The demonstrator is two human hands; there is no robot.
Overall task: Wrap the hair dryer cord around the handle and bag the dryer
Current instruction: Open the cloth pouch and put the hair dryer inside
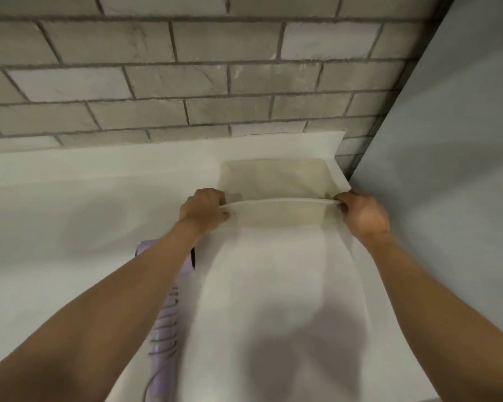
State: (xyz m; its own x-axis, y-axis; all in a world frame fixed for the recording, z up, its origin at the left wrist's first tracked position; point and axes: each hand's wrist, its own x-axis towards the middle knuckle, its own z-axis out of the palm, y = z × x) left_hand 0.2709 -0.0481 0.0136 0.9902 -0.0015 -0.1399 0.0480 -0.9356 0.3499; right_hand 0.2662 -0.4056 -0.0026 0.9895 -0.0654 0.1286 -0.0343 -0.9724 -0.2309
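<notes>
Stretching across the view from the brick wall (186,71) toward the viewer, a white counter (55,216) is seen, with a grey panel (462,169) closing it off on the right. On it a white bag (267,300) is laid lengthwise, its mouth at the far end, toward the wall. The mouth is held spread: the near lip is pinched and pulled sideways by the left hand (205,211) at its left corner and by the right hand (363,216) at its right corner, so both grips are closed on the bag's edge. A beige lining is shown inside the opening.

The dryer (164,323) is found on the counter just left of the bag, partly hidden under the left forearm. Its long axis is judged to run near-to-far, roughly parallel with the bag, and it lies nearer the viewer than either hand. The left hand is the nearer one to it. It is pale lilac, with the dark cord (169,340) seen coiled in several turns around the handle, and a dark end part near the bag's edge. The frame is blurred, so finer detail cannot be told.

The wrapping is judged done; the bagging is judged not yet done.
</notes>
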